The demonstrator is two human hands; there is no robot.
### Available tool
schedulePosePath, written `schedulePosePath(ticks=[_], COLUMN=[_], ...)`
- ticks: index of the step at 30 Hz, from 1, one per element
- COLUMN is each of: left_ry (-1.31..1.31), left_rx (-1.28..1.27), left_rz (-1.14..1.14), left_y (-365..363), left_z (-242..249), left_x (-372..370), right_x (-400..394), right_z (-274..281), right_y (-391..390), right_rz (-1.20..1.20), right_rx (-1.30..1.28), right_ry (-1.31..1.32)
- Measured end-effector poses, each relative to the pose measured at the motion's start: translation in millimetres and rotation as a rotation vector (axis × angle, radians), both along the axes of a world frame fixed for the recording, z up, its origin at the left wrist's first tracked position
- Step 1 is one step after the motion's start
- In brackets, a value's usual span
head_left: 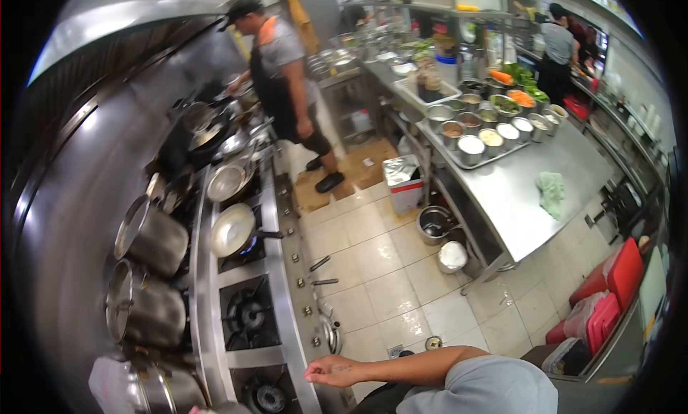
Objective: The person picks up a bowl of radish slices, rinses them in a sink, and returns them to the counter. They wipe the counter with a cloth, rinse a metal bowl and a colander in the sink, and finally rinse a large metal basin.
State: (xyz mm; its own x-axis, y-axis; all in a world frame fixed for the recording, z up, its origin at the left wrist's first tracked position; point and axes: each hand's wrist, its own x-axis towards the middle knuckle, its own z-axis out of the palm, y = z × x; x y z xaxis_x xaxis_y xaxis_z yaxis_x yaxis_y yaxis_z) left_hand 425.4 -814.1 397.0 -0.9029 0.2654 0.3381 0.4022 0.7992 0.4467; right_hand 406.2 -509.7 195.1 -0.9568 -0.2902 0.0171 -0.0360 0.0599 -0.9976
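Presently one hand (pixel 331 371), side unclear, rests loosely curled and holding nothing on the stove's front edge (pixel 301 349). Just beside its fingers is an unlit burner (pixel 269 397); beyond, a pan (pixel 233 230) over flame; further, a cook (pixel 287 77).

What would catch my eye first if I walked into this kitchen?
Probably the long steel stove on the left, with a pan over a blue flame and big pots lined up behind. Next, the tray of small metal bowls on the steel counter to the right, beside bright vegetables. At the bottom, the wearer's hand rests empty at the stove's edge, while another person cooks farther down.
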Motion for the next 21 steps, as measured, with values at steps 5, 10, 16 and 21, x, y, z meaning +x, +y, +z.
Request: schedulePosePath(ticks=[5,10,16,21], left_ry=[-0.095,0.016,-0.094,-0.125], left_rx=[0.058,0.036,-0.083,-0.085], left_rz=[-0.417,-0.843,-1.097,-1.326], left_y=[141,275,389,461], left_z=[-42,-74,-115,-138], left_x=[-58,-85,-113,-148], right_x=[27,41,63,41], right_z=[39,29,42,20], right_y=[67,124,201,254], right_rz=[-0.119,-0.600,-0.790,-0.905], right_rx=[-0.007,-0.028,0.129,0.219], right_ry=[-0.159,-0.165,-0.322,-0.468])
